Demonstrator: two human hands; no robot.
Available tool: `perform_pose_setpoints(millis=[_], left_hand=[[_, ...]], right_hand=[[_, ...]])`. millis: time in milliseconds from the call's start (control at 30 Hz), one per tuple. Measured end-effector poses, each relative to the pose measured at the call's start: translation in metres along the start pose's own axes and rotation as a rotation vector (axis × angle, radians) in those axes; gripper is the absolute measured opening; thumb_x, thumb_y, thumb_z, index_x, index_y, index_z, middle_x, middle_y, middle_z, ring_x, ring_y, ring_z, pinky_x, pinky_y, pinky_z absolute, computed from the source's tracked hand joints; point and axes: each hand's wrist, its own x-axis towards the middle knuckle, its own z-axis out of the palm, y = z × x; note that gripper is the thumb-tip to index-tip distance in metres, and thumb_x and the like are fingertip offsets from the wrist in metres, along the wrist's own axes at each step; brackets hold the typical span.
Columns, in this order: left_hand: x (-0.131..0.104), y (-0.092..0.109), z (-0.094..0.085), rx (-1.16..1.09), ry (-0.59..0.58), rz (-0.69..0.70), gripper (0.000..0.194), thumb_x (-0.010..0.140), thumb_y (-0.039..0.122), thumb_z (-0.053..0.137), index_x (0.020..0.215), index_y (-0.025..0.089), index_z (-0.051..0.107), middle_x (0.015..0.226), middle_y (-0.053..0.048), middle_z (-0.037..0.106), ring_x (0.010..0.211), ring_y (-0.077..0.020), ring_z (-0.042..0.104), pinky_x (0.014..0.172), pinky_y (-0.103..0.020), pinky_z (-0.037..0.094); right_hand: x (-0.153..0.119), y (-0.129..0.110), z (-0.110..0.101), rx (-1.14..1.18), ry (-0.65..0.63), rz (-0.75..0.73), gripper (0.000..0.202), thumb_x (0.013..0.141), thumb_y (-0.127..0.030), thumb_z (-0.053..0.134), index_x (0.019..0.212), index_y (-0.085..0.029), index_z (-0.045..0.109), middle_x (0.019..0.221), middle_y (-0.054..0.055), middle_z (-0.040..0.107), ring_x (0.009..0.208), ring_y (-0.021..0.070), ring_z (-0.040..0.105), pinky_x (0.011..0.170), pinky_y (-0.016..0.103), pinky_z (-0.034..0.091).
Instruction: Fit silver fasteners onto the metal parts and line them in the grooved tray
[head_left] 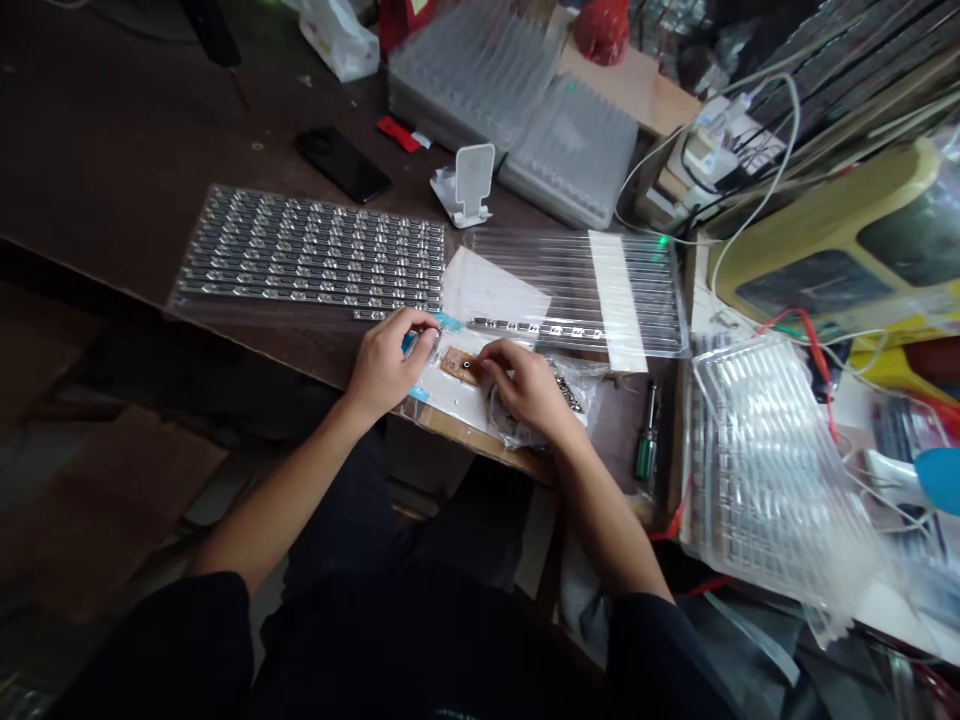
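Observation:
My left hand (391, 362) is closed in a pinch beside a blue object (409, 343) at the front of the table. Whatever lies between its fingertips is too small to make out. Close to it, a small brown block (459, 365) with a dark round hole rests on a white sheet (442, 392). My right hand (525, 385) curls its fingers together at the block's right end, and what they hold is hidden. Under and beside that hand lies a clear plastic bag (592, 375) with small dark metal parts (568, 390).
A tray packed with rows of metal parts (315, 250) lies left; a clear ribbed tray (555, 270) lies right. Behind are a black phone (343, 163), a white stand (474, 185) and stacked clear trays (570, 150). A green-handled screwdriver (646, 440) and more trays (765, 450) are right.

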Motion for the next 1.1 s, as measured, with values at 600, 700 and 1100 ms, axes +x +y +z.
perform_pose_setpoints(millis=[600,700,1100], left_hand=[[-0.004,0.0,-0.001,0.014,-0.004,-0.104,0.014,0.093,0.032,0.068,0.097,0.019,0.073,0.098,-0.004,0.077,0.084,-0.0176,0.07,0.075,-0.026,0.052],[-0.003,-0.001,-0.002,0.002,-0.037,-0.115,0.017,0.089,0.034,0.073,0.098,0.02,0.076,0.096,-0.004,0.079,0.084,-0.0185,0.071,0.077,-0.027,0.053],[0.005,0.0,0.007,0.041,-0.268,0.08,0.021,0.091,0.042,0.072,0.089,0.022,0.077,0.092,-0.004,0.079,0.085,-0.0202,0.072,0.082,-0.032,0.055]], right_hand=[[0.0,-0.015,0.024,-0.506,-0.099,-0.044,0.022,0.102,-0.02,0.053,0.11,-0.019,0.073,0.102,0.01,0.071,0.088,0.0209,0.065,0.072,0.029,0.045],[0.0,-0.018,0.023,-0.5,-0.152,-0.046,0.024,0.101,-0.016,0.052,0.114,-0.018,0.073,0.102,0.011,0.071,0.089,0.0216,0.065,0.072,0.03,0.045],[-0.019,0.001,-0.051,-0.133,0.085,0.002,0.025,0.092,-0.017,0.055,0.097,-0.021,0.079,0.095,0.006,0.076,0.087,0.0195,0.07,0.08,0.034,0.051]])
